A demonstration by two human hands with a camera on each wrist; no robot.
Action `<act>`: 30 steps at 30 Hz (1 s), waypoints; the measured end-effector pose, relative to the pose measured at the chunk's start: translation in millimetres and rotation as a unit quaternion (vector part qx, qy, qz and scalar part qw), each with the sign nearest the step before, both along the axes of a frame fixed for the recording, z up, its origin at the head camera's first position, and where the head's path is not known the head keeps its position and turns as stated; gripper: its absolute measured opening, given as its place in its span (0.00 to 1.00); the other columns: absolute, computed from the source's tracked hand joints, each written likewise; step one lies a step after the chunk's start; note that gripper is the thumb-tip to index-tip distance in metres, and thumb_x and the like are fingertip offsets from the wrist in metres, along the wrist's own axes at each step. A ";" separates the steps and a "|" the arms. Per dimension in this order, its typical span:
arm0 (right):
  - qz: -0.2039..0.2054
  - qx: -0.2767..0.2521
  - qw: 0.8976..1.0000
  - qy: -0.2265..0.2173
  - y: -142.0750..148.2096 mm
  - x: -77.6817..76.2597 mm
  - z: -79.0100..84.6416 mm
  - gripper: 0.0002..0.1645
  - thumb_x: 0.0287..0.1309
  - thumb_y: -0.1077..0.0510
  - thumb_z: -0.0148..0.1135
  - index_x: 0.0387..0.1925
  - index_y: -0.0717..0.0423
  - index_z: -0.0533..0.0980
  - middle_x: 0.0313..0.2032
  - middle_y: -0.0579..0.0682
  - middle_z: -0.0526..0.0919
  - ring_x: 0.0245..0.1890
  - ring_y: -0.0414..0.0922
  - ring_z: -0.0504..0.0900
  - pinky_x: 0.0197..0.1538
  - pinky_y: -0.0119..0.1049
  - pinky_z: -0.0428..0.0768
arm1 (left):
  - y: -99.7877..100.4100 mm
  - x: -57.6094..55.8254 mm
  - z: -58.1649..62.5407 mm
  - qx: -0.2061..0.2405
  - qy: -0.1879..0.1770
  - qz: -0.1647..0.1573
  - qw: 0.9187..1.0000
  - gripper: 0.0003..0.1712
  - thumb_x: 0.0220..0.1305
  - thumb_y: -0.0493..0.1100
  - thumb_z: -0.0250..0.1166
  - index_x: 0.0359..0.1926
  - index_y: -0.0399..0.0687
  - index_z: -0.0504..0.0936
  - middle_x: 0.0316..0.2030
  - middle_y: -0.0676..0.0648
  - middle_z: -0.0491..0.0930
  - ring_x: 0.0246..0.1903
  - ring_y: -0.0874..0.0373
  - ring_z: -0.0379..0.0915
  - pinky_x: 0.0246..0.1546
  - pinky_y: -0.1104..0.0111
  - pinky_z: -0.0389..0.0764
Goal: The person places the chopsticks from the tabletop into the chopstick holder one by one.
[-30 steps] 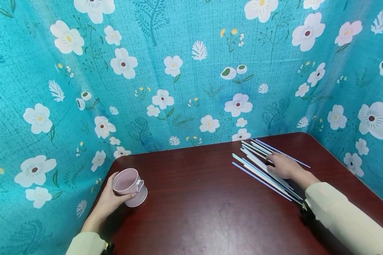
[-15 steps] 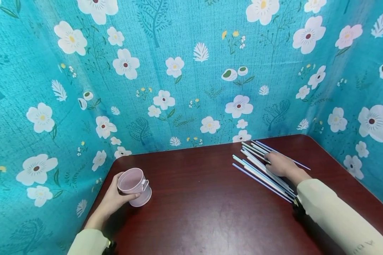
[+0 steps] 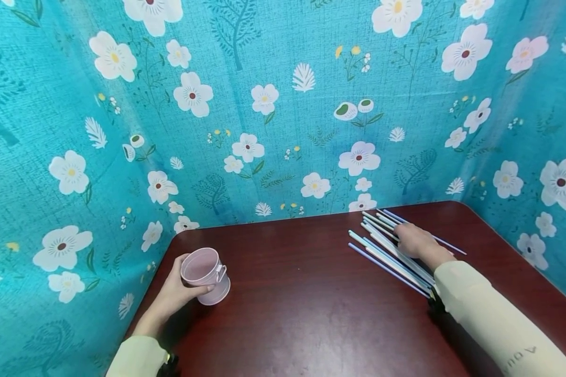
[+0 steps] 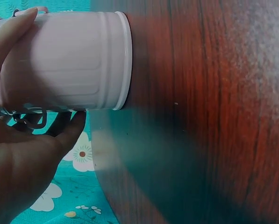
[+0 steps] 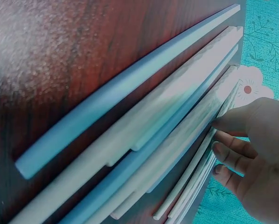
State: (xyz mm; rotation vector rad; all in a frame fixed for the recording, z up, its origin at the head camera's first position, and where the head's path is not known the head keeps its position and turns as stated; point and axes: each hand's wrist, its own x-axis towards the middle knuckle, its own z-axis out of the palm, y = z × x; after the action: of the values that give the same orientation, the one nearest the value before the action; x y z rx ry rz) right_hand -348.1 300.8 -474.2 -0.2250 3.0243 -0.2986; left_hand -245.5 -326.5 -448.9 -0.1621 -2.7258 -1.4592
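Note:
Left of centre, a pale pink bucket [image 3: 212, 288] with small side handles stands upright on the tabletop. My left hand [image 3: 175, 293] grips it, thumb on the near side and fingers around the far side; the left wrist view shows the bucket [image 4: 69, 60] from its side, held by the hand [image 4: 25, 154]. At the back right, several long thin sticks [image 3: 389, 256] in white, blue and pale green lie fanned out. My right hand [image 3: 417, 243] is over them, thumb and fingertips curled around a white stick [image 5: 195, 161] in the right wrist view. Its far end is hidden by the hand [image 5: 265, 158].
The dark red-brown wooden table [image 3: 292, 324] has rounded back corners. A teal floral cloth [image 3: 273, 131] hangs close behind it and along both sides. One blue stick [image 3: 450, 244] lies to the right, partly behind the right hand.
The head view has shifted slightly, moving the scene to the right. My right hand has shifted a little over the sticks, its fingers closing in. The left hand keeps its grip on the bucket.

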 end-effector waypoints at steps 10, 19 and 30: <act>0.006 -0.003 1.000 -0.010 -1.6 -1.2 3.1 0.20 0.62 0.64 0.62 0.53 0.73 0.75 0.47 0.70 0.80 0.46 0.61 0.80 0.49 0.61 0.79 | 7.1 -3.6 -2.5 0.002 -0.009 -0.002 1.000 0.59 0.49 0.49 0.83 0.73 0.54 0.54 0.66 0.40 0.68 0.66 0.40 0.63 0.58 0.44 0.78; -0.003 0.010 0.999 -0.033 -3.6 -8.4 4.6 0.12 0.67 0.62 0.60 0.46 0.68 0.75 0.39 0.63 0.81 0.38 0.55 0.80 0.43 0.56 0.80 | 17.7 -6.9 -4.2 0.009 -0.014 -0.011 1.000 0.58 0.48 0.48 0.84 0.73 0.54 0.55 0.66 0.42 0.69 0.66 0.42 0.64 0.58 0.45 0.78; -0.008 0.018 0.999 -0.047 -5.2 -11.1 8.7 0.09 0.65 0.65 0.61 0.44 0.68 0.75 0.38 0.64 0.81 0.35 0.55 0.78 0.41 0.54 0.80 | 23.0 -8.9 -4.1 0.003 -0.017 -0.014 1.000 0.58 0.48 0.49 0.84 0.73 0.55 0.56 0.66 0.41 0.70 0.66 0.41 0.65 0.58 0.46 0.78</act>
State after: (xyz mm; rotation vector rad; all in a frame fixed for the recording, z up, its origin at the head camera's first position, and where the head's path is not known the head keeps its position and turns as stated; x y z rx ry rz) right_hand -359.2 295.6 -465.5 -0.1788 2.9380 -0.2474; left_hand -254.4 -303.5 -453.0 -0.1784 -2.7557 -1.4913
